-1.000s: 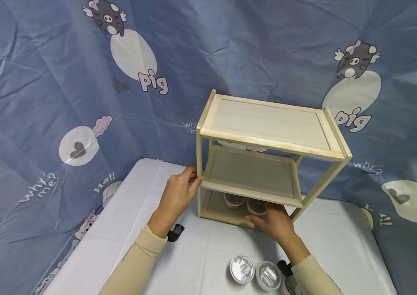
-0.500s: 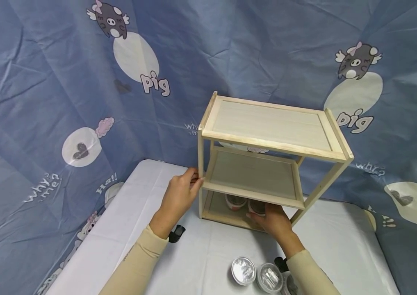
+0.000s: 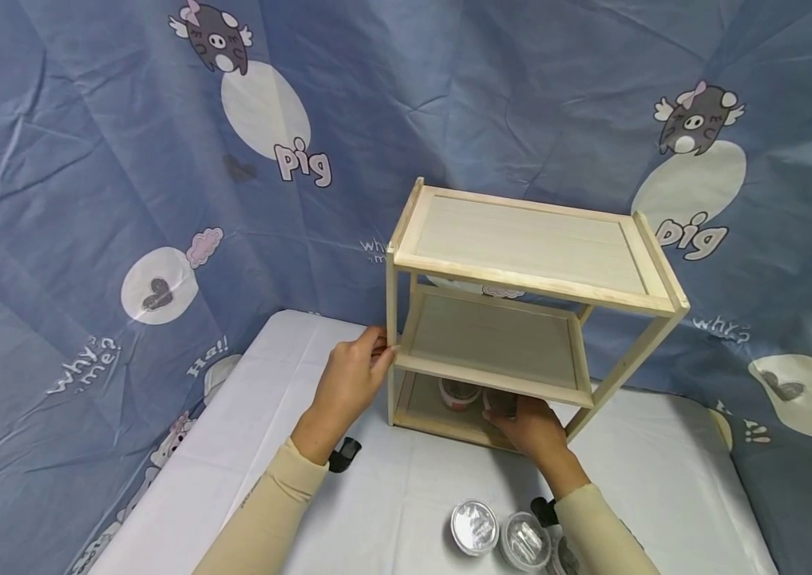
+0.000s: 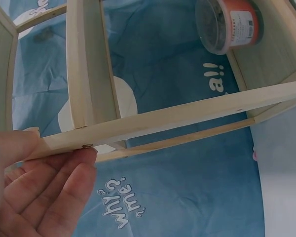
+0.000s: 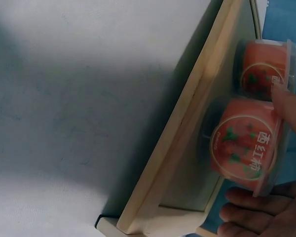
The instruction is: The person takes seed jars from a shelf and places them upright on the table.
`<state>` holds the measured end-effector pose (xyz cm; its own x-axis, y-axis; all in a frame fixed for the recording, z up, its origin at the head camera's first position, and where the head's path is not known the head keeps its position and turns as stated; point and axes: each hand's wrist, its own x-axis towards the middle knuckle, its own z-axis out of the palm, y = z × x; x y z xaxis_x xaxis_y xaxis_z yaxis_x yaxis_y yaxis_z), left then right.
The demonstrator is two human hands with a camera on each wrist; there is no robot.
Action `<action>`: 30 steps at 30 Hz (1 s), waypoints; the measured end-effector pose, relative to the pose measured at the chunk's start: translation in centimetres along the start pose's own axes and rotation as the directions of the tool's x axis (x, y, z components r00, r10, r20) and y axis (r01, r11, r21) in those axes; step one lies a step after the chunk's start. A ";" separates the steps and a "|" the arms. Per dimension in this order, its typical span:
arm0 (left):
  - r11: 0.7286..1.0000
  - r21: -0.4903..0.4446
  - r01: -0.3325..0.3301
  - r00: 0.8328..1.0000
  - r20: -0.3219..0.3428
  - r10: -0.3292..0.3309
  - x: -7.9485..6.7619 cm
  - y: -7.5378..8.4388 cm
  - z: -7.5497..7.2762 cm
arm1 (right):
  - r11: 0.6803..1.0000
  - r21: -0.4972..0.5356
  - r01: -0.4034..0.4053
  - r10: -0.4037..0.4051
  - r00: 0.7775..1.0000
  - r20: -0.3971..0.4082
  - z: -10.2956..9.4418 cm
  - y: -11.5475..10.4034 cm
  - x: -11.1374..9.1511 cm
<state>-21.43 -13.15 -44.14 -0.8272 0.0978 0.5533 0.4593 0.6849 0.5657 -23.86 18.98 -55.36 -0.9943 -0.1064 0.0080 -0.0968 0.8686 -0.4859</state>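
A pale wooden three-tier shelf (image 3: 528, 243) stands on the white-covered table. My left hand (image 3: 348, 379) pinches its front left post (image 4: 172, 117), thumb on one side and fingers on the other, near the middle tier. My right hand (image 3: 540, 435) reaches under the middle tier and holds a clear-lidded plastic tub (image 5: 242, 143) with a red tomato label, thumb at one side and fingers at the other. This tub is at the bottom tier, partly hidden by the middle tier in the head view. Beside it on the bottom tier sits a second such tub (image 5: 264, 69).
In front of the shelf, a round clear-lidded tub (image 3: 474, 527) and another tub (image 3: 524, 541) stand side by side. A third tub (image 3: 568, 556) is partly covered by the right sleeve (image 3: 603, 531). A blue printed cloth (image 3: 348, 104) hangs behind and at the sides.
The head view has shifted slightly. My right hand and its tub have barely moved on the bottom tier, and my left hand keeps its place on the post.
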 end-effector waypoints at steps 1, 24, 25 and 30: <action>1.000 -0.001 0.000 1.000 0.001 0.000 0.0 0.0 0.0 | 1.000 0.000 0.002 -0.002 1.000 0.000 0.0 0.0 0.0; 1.000 -0.008 0.008 1.000 0.000 -0.008 -0.1 0.0 -0.1 | 0.997 0.005 0.075 -0.074 0.994 -0.077 -1.9 -1.5 -2.3; 1.000 -0.010 0.007 1.000 0.002 -0.007 -0.1 -0.1 0.0 | 0.997 0.005 0.079 -0.078 0.994 -0.077 -2.0 -1.6 -2.5; 1.000 -0.010 0.005 1.000 -0.002 -0.005 0.0 -0.1 0.0 | 0.994 -0.022 0.108 -0.109 0.991 -0.081 -2.5 -2.0 -3.7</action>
<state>-21.48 -13.19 -44.22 -0.8291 0.0928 0.5514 0.4581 0.6781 0.5747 -20.10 18.83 -52.28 -0.9781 -0.1608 0.1321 -0.2043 0.8628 -0.4624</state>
